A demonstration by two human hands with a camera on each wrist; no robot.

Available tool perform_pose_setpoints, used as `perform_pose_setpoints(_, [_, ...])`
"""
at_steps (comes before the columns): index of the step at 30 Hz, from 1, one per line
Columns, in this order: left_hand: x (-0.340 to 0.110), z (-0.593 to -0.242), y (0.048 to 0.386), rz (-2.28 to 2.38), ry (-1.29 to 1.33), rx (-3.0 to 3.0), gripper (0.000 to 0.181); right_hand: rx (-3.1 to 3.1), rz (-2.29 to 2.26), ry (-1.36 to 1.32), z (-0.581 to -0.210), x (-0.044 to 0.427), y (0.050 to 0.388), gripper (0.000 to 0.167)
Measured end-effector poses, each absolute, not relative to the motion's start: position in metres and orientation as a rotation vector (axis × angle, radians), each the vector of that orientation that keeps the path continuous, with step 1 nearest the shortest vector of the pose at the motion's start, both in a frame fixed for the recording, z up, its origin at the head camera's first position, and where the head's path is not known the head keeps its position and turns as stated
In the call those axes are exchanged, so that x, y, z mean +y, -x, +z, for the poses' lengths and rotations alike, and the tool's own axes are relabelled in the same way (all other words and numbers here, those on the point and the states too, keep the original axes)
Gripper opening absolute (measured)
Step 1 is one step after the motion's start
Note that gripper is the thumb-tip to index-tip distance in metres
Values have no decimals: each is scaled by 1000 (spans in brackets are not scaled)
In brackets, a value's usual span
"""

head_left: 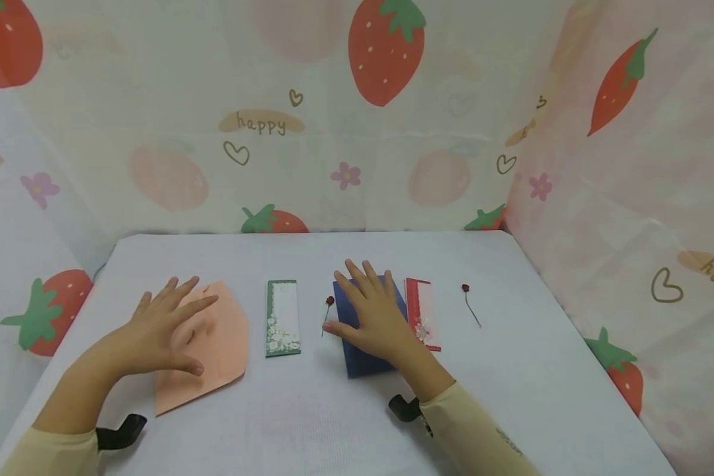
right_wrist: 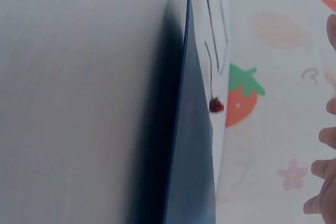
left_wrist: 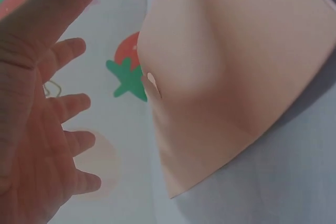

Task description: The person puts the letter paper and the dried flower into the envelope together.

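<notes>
My left hand [head_left: 155,334] hovers with spread fingers over the left part of a peach paper envelope [head_left: 226,344]. The left wrist view shows that hand [left_wrist: 31,135] apart from the envelope [left_wrist: 226,77], which has a small cut near one edge. Above a dark blue folded card or envelope [head_left: 365,363] is my right hand [head_left: 375,317], its fingers straight and fanned out. In the right wrist view only its fingertips [right_wrist: 326,169] show at the right edge, apart from the blue piece [right_wrist: 194,161]. Neither hand holds anything.
A green-edged floral card [head_left: 282,317] lies between the hands. One small dried red flower [head_left: 330,301] lies beside the blue piece, another [head_left: 466,289] farther right. A red-edged floral card [head_left: 419,304] is partly behind the right hand. Strawberry-print cloth [head_left: 333,132] surrounds the white table [head_left: 541,396].
</notes>
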State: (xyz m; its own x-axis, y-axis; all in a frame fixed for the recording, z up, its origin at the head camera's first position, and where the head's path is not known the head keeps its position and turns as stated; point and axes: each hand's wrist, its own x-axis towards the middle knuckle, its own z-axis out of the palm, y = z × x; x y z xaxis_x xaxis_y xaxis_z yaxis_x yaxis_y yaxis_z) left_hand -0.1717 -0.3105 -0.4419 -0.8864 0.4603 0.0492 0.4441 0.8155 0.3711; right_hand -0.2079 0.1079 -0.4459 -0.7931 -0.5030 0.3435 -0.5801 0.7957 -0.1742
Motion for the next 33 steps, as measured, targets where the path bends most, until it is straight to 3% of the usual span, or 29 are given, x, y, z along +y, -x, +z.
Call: perform_pose_setpoints(33, [-307,-455,184,571,-714,2843,109,-2839,470,-1177,-461,-9,195,77])
